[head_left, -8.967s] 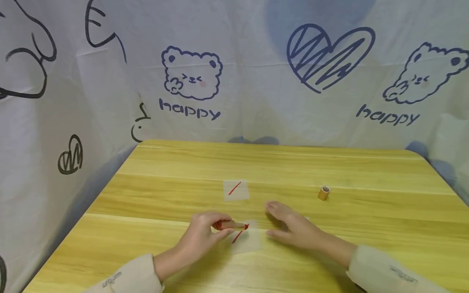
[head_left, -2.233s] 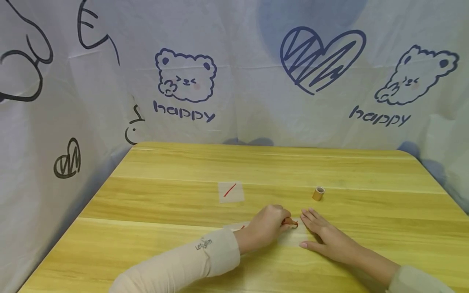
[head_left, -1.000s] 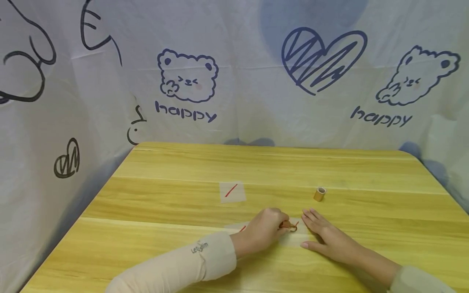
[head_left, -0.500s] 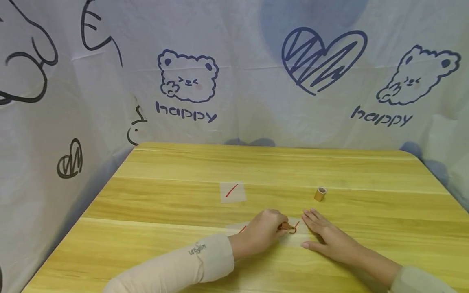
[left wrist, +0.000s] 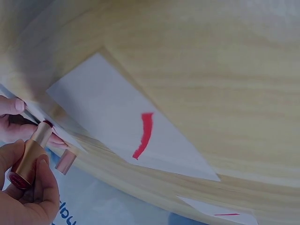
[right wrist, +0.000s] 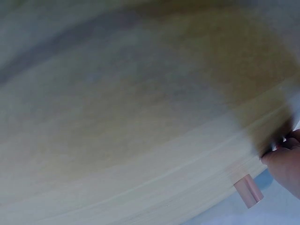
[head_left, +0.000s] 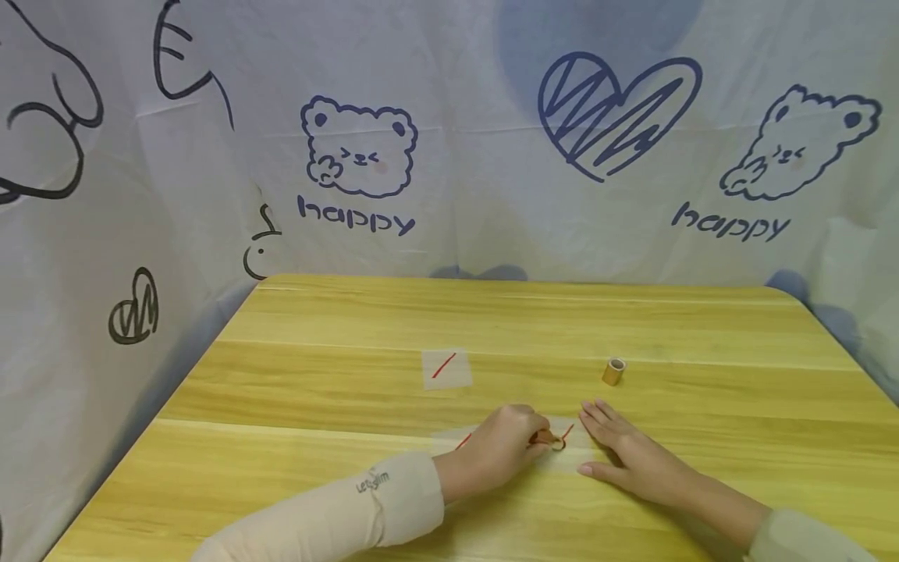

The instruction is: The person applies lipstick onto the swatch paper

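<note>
My left hand (head_left: 492,449) pinches a gold lipstick (left wrist: 29,161) between thumb and fingers, its tip pointing right and down. The tip is at the lower end of a short slanted red stroke (head_left: 568,431) on a thin white paper sheet (head_left: 572,462). Beside that sheet, my right hand (head_left: 635,457) lies with fingers straight, fingertips right at its right edge. Left of it, a second sheet (left wrist: 103,103) bears a red stroke and is partly hidden by my left hand and sleeve in the head view. Farther back lies a third sheet (head_left: 456,380), also with one red stroke.
An open-ended gold lipstick cap (head_left: 613,372) stands upright behind my right hand. All of this is on a wooden table (head_left: 316,375) with rounded back corners. Printed fabric (head_left: 477,179) hangs behind and to the left of it.
My left hand has gone from the middle sheet to the right one with the lipstick. There the red stroke has grown down and left. My right hand has shifted rightward and stayed still lately.
</note>
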Tool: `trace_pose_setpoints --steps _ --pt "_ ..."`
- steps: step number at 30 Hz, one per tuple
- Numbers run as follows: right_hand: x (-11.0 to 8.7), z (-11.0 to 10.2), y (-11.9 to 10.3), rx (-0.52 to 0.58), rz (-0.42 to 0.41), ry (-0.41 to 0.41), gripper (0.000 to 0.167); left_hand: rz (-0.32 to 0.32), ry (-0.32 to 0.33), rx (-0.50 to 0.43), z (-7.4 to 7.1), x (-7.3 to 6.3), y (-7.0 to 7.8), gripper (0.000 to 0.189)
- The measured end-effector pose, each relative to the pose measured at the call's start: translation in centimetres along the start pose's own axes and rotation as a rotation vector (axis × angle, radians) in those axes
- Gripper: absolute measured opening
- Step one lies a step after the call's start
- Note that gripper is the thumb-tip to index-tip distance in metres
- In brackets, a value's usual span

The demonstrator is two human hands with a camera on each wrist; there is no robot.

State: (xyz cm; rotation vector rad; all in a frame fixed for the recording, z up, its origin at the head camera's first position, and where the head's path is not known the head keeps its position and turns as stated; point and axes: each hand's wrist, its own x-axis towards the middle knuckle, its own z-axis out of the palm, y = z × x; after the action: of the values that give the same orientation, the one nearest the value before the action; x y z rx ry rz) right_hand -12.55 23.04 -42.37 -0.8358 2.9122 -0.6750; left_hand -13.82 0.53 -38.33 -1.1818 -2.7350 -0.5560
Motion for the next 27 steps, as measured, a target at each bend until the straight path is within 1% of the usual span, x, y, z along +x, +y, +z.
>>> trace_pose_setpoints --steps 8,14,27 --pt "0.04 -0.01 0.0 0.002 -0.004 0.0 0.075 0.003 -0.017 -0.001 -0.26 -0.33 -0.04 0.009" --pt "0.02 -0.11 -0.13 0.013 0.011 -0.004 0.075 -0.001 -0.029 -0.01 -0.51 -0.53 0.09 0.008" --pt "0.05 0.02 -0.02 0.022 0.007 0.004 0.075 0.009 -0.01 -0.016 -0.32 -0.92 -0.08 0.009"
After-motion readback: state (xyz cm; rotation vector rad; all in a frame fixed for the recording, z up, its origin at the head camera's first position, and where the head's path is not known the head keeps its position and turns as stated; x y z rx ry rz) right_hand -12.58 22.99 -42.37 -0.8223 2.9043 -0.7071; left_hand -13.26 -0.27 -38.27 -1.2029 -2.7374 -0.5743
